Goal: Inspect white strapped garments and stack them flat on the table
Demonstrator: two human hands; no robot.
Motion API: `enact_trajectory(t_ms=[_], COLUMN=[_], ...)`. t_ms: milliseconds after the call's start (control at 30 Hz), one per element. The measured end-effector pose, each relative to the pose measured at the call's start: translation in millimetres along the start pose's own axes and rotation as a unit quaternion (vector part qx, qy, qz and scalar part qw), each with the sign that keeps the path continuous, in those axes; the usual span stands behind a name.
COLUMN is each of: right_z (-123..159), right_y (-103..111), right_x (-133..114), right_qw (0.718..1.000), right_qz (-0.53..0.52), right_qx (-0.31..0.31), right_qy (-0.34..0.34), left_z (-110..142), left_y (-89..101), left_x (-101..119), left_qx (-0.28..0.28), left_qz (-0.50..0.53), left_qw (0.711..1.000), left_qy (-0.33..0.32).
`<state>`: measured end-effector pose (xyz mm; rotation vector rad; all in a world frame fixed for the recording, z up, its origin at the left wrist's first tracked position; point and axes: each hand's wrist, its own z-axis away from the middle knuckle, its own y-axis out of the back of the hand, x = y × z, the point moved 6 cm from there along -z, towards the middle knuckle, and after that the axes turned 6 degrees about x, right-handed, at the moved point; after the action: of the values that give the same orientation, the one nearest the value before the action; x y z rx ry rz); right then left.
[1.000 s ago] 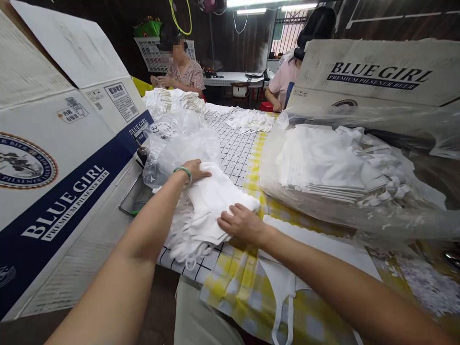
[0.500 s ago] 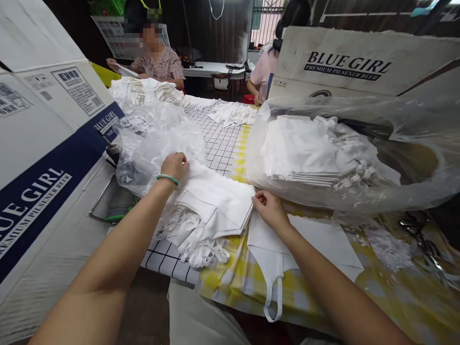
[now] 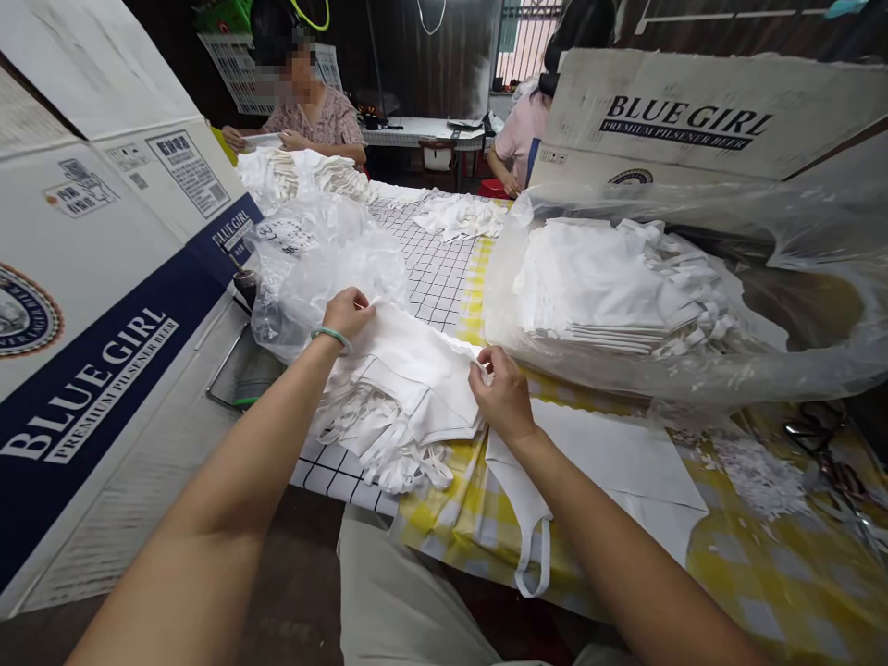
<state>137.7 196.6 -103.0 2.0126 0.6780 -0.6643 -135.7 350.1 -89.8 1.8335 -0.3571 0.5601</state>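
White fabric stack (image 3: 416, 370): centre of the near table, lying flat; reference for all clock positions below.
Straps (image 3: 388, 444): bunched in loops, stack's 7 o'clock edge, over black-on-white grid cloth (image 3: 437, 268).
Left hand (image 3: 349, 314): stack's 10 o'clock corner, fingertips pinching the fabric; green bangle (image 3: 333, 339) at wrist.
Right hand (image 3: 503, 388): 3 o'clock, thumb and fingers closed on the stack's corner.
Clear plastic bag (image 3: 323, 259): 11 o'clock, crumpled, just beside the stack.
Loose white piece (image 3: 610, 453): 4 o'clock, on yellow checked cover (image 3: 450, 518), strap loop toward the near edge.
Open plastic bag (image 3: 749, 375): 2 o'clock, holding layered white pieces (image 3: 597, 277).
Metal tools (image 3: 829, 453): between 3 and 4 o'clock, well apart, probably scissors.
Blue-and-white carton (image 3: 104, 351): 9 o'clock.
Seated person (image 3: 315, 120): 11 o'clock, across the table, hands on white cloth.
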Motion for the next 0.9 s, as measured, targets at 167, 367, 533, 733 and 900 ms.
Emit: enact_trajectory(t_ms=[167,367,533,733,900], right_z=[-6,-23,-32,-39,-16], right_y=[-16,8,74,180,253], right_x=[13,-9,-29,-23,-3], right_qw=[0.941,0.839,0.848,0.9,0.918], right_qz=[-0.262,-0.474,-0.492,-0.422,-0.372], right_qx=[-0.042,-0.05,-0.034,0.062,0.12], right_qy=[-0.211,-0.262,-0.195,-0.091,-0.063], left_z=[1,10,47,100,141], left_y=[10.6,63.1,127.3,150.5,124.8], left_x=[-5,-1,33,101,146], left_qx=[-0.028,-0.04,-0.036,-0.053,-0.09], left_qz=[0.071,0.289,0.446,0.482,0.531], left_qw=[0.997,0.956,0.894,0.872,0.839], left_qy=[0.011,0.031,-0.009,-0.069,-0.077])
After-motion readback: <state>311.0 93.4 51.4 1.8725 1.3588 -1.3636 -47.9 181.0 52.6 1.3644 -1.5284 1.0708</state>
